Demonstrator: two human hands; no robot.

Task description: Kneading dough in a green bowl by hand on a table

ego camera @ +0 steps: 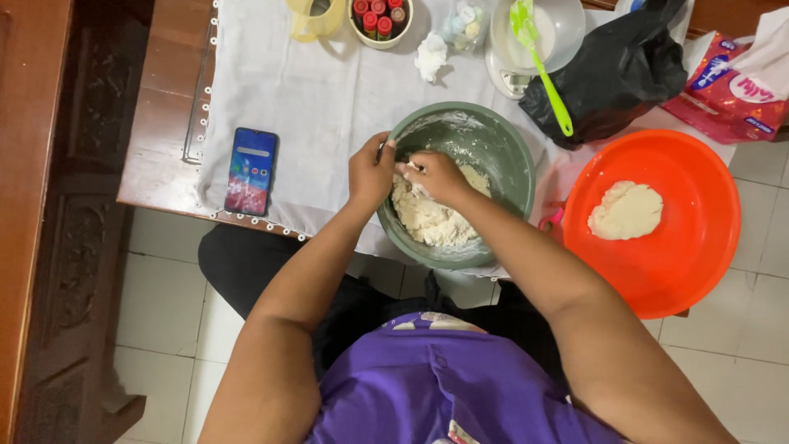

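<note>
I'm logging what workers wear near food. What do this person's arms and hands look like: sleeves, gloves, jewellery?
Both arms are bare up to the purple top; no sleeve reaches the forearms. The left hand and right hand wear no gloves. No rings, watch or bracelets show. Bits of pale dough cling to the right hand's fingers.

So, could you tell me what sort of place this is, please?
Probably a home dining or kitchen table: a white cloth over wood, a tiled floor, and a green mixing bowl of dough being worked by hand.
</note>
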